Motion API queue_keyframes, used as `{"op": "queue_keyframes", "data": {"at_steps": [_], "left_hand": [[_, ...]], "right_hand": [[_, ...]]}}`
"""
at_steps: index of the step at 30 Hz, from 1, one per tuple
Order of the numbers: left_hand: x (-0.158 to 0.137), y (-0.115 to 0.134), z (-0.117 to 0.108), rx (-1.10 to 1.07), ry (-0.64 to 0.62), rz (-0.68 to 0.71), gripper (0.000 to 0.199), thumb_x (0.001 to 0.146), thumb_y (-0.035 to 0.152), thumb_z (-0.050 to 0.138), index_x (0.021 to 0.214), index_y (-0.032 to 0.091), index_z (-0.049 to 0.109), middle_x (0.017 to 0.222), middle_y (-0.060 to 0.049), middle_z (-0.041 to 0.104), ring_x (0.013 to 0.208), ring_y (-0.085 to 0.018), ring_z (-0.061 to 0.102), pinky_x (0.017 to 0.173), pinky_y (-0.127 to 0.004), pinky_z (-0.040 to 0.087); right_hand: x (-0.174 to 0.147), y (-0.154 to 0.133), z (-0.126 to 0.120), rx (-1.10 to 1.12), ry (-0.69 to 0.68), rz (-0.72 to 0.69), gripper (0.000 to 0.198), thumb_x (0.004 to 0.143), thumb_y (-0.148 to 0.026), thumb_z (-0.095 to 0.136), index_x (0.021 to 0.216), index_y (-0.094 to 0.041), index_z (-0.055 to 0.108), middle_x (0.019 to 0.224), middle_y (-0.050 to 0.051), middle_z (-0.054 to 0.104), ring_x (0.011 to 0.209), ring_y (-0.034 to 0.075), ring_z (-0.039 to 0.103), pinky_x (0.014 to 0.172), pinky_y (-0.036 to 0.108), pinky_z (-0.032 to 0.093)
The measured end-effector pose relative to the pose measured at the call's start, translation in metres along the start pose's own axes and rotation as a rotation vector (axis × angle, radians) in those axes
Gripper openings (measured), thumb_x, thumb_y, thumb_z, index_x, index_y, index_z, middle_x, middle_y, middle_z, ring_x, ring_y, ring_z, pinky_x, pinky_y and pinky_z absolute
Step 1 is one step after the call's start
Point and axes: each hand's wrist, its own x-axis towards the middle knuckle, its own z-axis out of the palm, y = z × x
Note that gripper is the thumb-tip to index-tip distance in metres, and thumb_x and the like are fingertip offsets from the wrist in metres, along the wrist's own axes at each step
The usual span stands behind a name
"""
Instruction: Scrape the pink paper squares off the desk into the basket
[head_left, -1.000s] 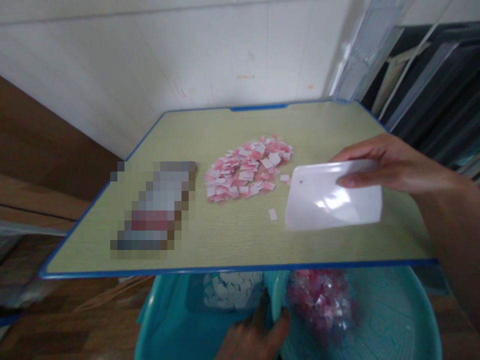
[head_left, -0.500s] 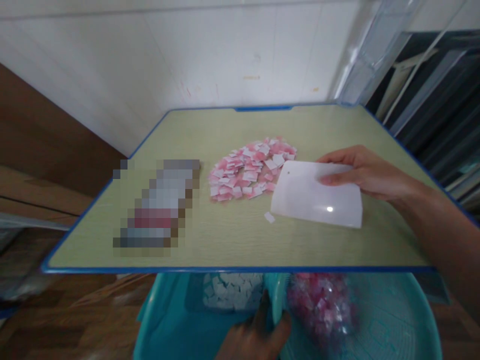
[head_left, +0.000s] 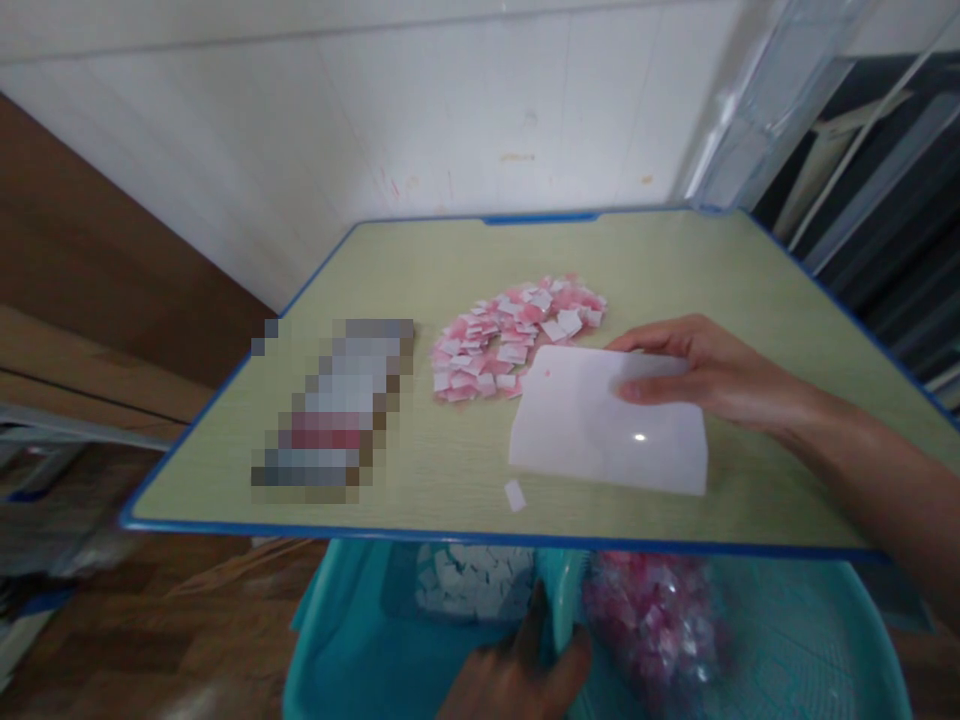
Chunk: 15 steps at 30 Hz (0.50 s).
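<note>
Scraper (head_left: 585, 430) gripped by the right hand (head_left: 686, 370) right of centre overlaps the mid-frame heap of pink-and-white pieces (head_left: 480, 340) on the table (head_left: 420, 470), their gathering apparently largely undone, one stray piece (head_left: 515, 495) lying nearer, while the left hand (head_left: 517, 680) clasps a teal basket's rim (head_left: 565, 605) at bottom centre.

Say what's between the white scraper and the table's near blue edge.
One loose white scrap, on the tabletop just off the near left corner of the scraper; the head view shows it.
</note>
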Motion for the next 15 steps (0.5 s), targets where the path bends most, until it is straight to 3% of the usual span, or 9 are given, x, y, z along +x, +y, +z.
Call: {"op": "queue_keyframes", "data": {"at_steps": [6, 11, 15], "left_hand": [[0.001, 0.001, -0.002, -0.002, 0.025, 0.008, 0.054, 0.07, 0.009, 0.059, 0.12, 0.025, 0.046, 0.113, -0.018, 0.058, 0.068, -0.027, 0.066, 0.052, -0.032, 0.053], [0.001, 0.001, 0.002, -0.02, 0.105, 0.012, 0.054, 0.067, 0.007, 0.059, 0.117, 0.025, 0.047, 0.116, -0.018, 0.056, 0.067, -0.027, 0.066, 0.05, -0.031, 0.053], [0.001, 0.001, 0.0, 0.012, 0.058, -0.001, 0.054, 0.069, 0.006, 0.057, 0.118, 0.028, 0.046, 0.114, -0.016, 0.058, 0.066, -0.025, 0.066, 0.049, -0.029, 0.052]], "right_hand": [[-0.001, 0.0, 0.007, -0.091, -0.05, -0.078, 0.028, 0.068, -0.035, 0.064, 0.092, -0.02, 0.067, 0.089, 0.001, 0.069, 0.079, 0.016, 0.064, 0.065, 0.022, 0.049], [-0.003, -0.003, 0.012, -0.012, -0.194, -0.073, 0.028, 0.073, -0.035, 0.06, 0.095, -0.02, 0.066, 0.089, 0.0, 0.069, 0.074, 0.014, 0.064, 0.057, 0.02, 0.048], [-0.004, -0.003, 0.008, -0.016, -0.091, -0.067, 0.028, 0.07, -0.034, 0.062, 0.094, -0.019, 0.067, 0.089, 0.001, 0.069, 0.073, 0.015, 0.065, 0.058, 0.021, 0.049]]}}
